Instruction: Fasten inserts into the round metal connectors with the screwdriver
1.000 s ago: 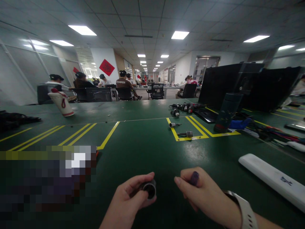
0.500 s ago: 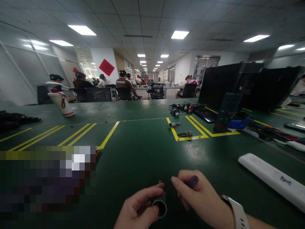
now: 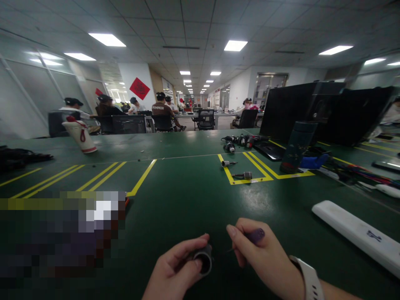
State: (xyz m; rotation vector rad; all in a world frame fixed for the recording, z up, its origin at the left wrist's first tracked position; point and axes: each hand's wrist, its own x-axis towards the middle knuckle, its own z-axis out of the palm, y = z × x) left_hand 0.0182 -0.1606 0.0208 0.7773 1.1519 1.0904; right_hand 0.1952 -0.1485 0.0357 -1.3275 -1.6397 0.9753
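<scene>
My left hand [image 3: 178, 266] is closed around a dark metal hole saw [image 3: 204, 261], its round hollow mouth facing me. To its right, my right hand [image 3: 256, 250] grips a small screwdriver by its purple handle [image 3: 257, 236]. A thin dark shaft [image 3: 229, 251] points from my fingers toward the hole saw, with a gap between them. Farther off on the green table lie two similar hole saws, a smaller one [image 3: 225, 164] and a larger one [image 3: 246, 176], each with a thin shank.
A long white case [image 3: 359, 237] lies at the right. Beyond stand a dark bottle [image 3: 298, 146] and black monitors [image 3: 300, 104]. Power tools [image 3: 239, 141] lie at the table's back, and a white cup [image 3: 80, 135] leans left. Several people sit farther away. A blurred-out patch covers the left front.
My left hand has moved slightly left and down with the hole saw. My right hand has shifted a little right and up with the screwdriver, so the gap between them is wider.
</scene>
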